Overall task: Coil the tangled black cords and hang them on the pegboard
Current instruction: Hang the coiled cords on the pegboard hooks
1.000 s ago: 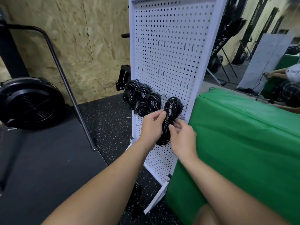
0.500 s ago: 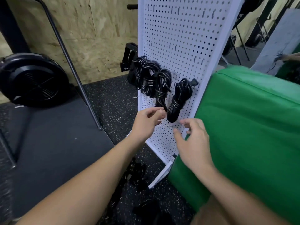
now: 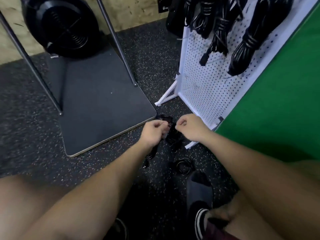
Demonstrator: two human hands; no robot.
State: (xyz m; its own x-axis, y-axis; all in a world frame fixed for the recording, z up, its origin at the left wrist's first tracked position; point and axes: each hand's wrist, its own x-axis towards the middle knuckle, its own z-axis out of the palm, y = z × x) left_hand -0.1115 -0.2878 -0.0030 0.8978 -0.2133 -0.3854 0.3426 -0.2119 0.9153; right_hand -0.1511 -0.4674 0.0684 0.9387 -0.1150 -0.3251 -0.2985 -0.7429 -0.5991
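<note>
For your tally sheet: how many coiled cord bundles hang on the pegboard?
4, though the frame's top edge may hide more: far-left bundle, second bundle, third bundle and right bundle, side by side along the pegboard.

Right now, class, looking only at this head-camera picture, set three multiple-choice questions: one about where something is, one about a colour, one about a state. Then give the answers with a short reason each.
1. Where do the loose black cords lie?
A. On the green mat
B. On the speckled floor by the pegboard's foot
C. On the pegboard's hooks

2. What colour is the pegboard?
A. White
B. Red
C. Yellow

3. What state are the cords on the pegboard in?
A. Spread out flat
B. Cut into pieces
C. Wound into bundles that hang

Answers:
1 B: the tangle sits on the speckled floor between the left hand and the right hand, near the board's foot.
2 A: its perforated panel and frame are white.
3 C: the hanging bundles are wrapped round their middles and dangle down the board.
</note>
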